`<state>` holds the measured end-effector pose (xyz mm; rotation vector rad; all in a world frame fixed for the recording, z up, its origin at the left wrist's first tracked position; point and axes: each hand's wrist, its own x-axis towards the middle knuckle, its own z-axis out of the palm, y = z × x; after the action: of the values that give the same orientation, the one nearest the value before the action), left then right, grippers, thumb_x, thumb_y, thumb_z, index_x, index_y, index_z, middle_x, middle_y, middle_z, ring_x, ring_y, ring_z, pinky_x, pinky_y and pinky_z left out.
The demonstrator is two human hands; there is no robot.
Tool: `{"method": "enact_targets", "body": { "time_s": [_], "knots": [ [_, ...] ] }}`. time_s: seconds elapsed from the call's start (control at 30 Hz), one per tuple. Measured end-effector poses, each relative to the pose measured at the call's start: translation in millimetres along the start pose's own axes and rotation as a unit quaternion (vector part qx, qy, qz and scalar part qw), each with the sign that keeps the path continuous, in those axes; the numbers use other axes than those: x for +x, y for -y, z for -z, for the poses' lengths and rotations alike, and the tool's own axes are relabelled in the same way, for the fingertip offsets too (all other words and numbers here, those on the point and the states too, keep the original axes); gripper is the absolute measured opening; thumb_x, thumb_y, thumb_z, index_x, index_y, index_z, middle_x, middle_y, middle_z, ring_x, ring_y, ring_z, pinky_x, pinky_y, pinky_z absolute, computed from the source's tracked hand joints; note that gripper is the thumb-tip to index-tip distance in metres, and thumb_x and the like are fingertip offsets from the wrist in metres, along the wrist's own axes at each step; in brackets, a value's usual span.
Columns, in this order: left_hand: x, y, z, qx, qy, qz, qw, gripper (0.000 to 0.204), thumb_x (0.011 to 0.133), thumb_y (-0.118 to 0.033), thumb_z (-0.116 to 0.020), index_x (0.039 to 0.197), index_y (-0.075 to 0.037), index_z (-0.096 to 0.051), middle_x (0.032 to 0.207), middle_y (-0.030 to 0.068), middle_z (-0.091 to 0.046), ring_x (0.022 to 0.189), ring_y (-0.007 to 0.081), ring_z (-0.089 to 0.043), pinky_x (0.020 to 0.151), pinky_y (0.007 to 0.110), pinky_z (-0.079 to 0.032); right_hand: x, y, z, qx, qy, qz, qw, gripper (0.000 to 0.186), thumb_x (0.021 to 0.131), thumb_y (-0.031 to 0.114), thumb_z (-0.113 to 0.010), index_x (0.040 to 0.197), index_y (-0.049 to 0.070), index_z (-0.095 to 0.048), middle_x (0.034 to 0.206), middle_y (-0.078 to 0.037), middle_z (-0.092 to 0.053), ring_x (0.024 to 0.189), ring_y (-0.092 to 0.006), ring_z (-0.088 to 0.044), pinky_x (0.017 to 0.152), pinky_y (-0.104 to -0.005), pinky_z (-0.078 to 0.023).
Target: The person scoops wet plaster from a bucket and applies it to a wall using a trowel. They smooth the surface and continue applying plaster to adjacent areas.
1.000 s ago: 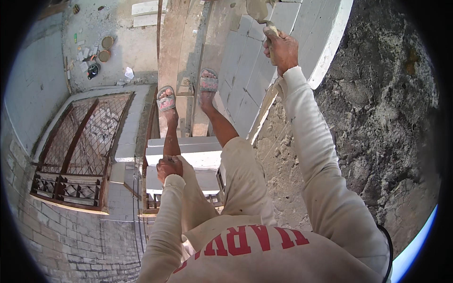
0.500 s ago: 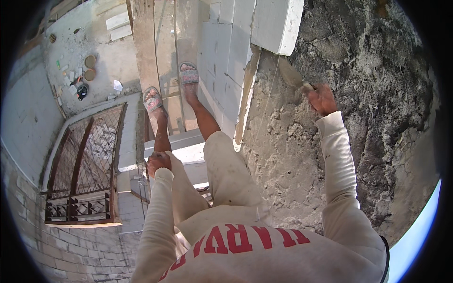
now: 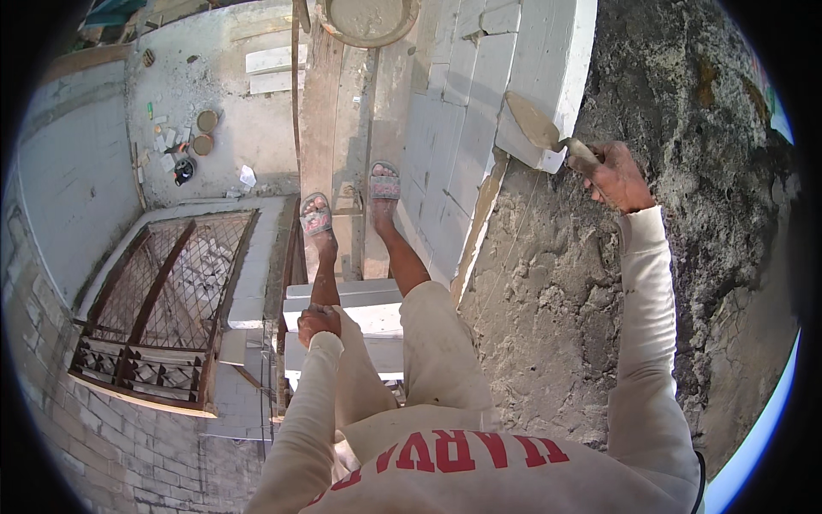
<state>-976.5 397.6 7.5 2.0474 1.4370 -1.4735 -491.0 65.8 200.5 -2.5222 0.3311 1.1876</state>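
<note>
My right hand [image 3: 618, 177] is closed around the handle of a trowel [image 3: 533, 124]. Its mortar-smeared blade is over the near end of the white block row [image 3: 561, 64]. Just below that end lies a bed of rough grey mortar [image 3: 531, 248], with a thin string line running along it. By my left knee, my left hand [image 3: 318, 322] is curled into a fist against the trouser leg; what it holds, if anything, is hidden.
I stand in sandals on wooden planks [image 3: 323, 128]. A basin of mortar [image 3: 368, 19] stands on them, ahead of my feet. White blocks [image 3: 368, 319] lie beneath my legs. Down at the left are a metal-framed grille [image 3: 163, 300] and a lower floor [image 3: 248, 137] with scattered debris.
My right hand has lifted the trowel off the mortar bed to the block end. The view has shifted, bringing the mortar basin into sight. My left hand stays by the knee.
</note>
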Motion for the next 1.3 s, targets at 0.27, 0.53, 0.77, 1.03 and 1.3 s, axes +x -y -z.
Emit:
{"method": "enact_targets", "body": {
  "time_s": [0.27,0.53,0.77,1.03,1.3],
  "knots": [
    [-3.7,0.3,0.6,-0.024,-0.003,0.033,0.999,0.035,0.087,-0.039,-0.070,0.107,-0.011,-0.073,0.116,0.0169,-0.072,0.110,0.0346,-0.071,0.096,0.048,-0.056,298.9,113.1,-197.8,0.517,0.219,-0.035,0.827,0.038,0.099,0.016,-0.058,0.131,-0.002,-0.052,0.099,-0.022,-0.066,0.064,-0.0156,-0.061,0.050,-0.0248,-0.051],
    [-2.2,-5.5,0.5,0.017,-0.036,0.030,0.999,0.041,0.086,-0.041,-0.070,0.108,-0.006,-0.070,0.115,0.0176,-0.073,0.107,0.0352,-0.072,0.095,0.048,-0.056,323.8,126.5,-247.9,0.663,0.248,-0.032,0.705,0.054,0.106,0.027,-0.041,0.148,-0.005,-0.029,0.116,-0.036,-0.060,0.075,-0.0204,-0.063,0.057,-0.0277,-0.056],
    [-4.6,2.0,1.0,0.034,0.004,-0.044,0.998,0.036,0.087,-0.039,-0.069,0.108,-0.010,-0.071,0.111,0.0155,-0.072,0.107,0.0359,-0.071,0.097,0.049,-0.056,97.5,44.6,-241.4,0.487,0.208,-0.101,0.843,0.043,0.101,0.029,-0.056,0.130,-0.003,-0.061,0.088,-0.019,-0.070,0.062,-0.0211,-0.063,0.053,-0.0339,-0.056],
    [-46.0,-99.9,83.9,-0.047,0.007,-0.311,0.949,0.031,0.093,-0.036,-0.066,0.105,-0.009,-0.075,0.108,0.0216,-0.077,0.101,0.0379,-0.075,0.089,0.048,-0.059,-166.9,-95.9,-114.6,0.337,-0.091,0.009,0.937,0.028,0.096,0.022,-0.064,0.102,-0.003,-0.075,0.074,-0.017,-0.070,0.064,-0.0240,-0.067,0.068,-0.0379,-0.054],
    [-454.9,-371.8,279.4,-0.271,-0.016,-0.744,0.610,0.024,0.101,-0.020,-0.067,0.112,0.002,-0.071,0.106,0.0160,-0.075,0.093,0.0241,-0.072,0.088,0.037,-0.055,-348.6,-122.9,61.2,0.210,-0.558,0.161,0.786,0.012,0.092,0.004,-0.068,0.099,-0.006,-0.072,0.070,-0.013,-0.062,0.061,-0.0242,-0.062,0.060,-0.0371,-0.049]
  ]
}}
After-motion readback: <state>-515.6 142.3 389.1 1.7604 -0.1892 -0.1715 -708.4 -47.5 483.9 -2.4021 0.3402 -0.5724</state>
